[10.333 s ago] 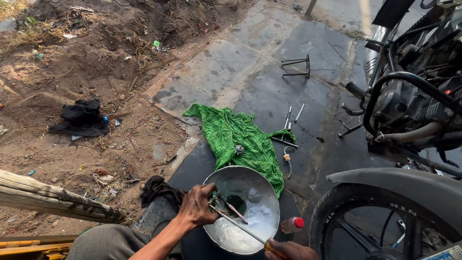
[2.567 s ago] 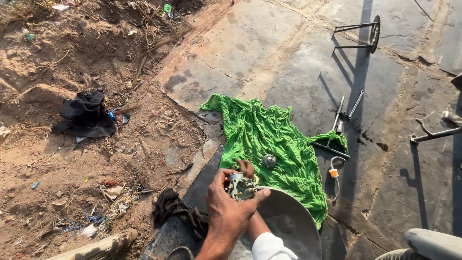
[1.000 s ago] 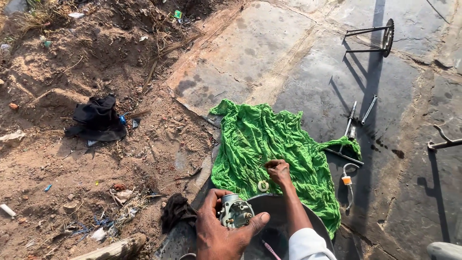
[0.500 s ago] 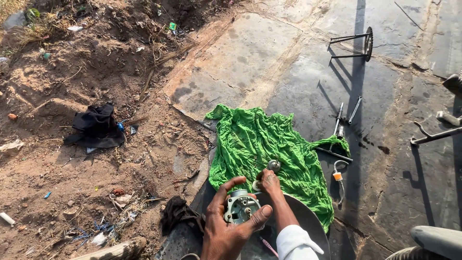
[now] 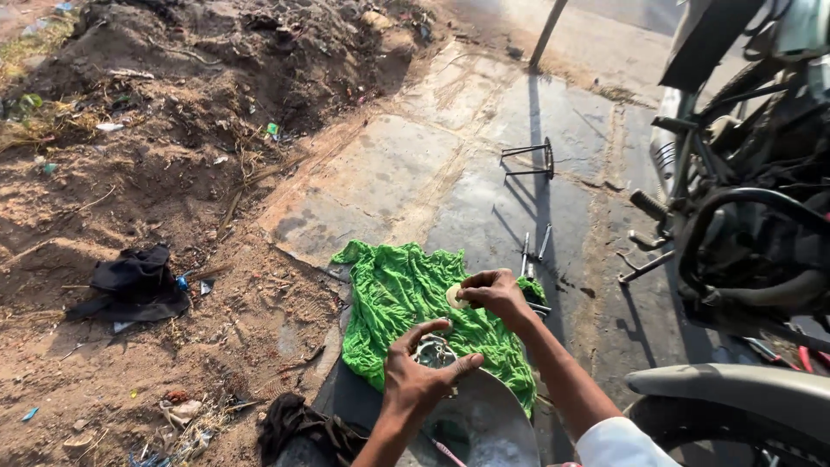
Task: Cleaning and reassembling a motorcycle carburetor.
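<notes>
Below, metal pan (image 5: 497, 415) holds seemingly soapy liquid.

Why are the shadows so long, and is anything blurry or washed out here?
Head view: low sun from the upper right stretches thin shadows off the pole and wire stand; the top right pavement glares pale; the hands and green cloth look sharp.

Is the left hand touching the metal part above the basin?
Touching. The head view shows the left hand with thumb and fingers wrapped around the round metal part, no gap visible, above the metal basin.
</notes>
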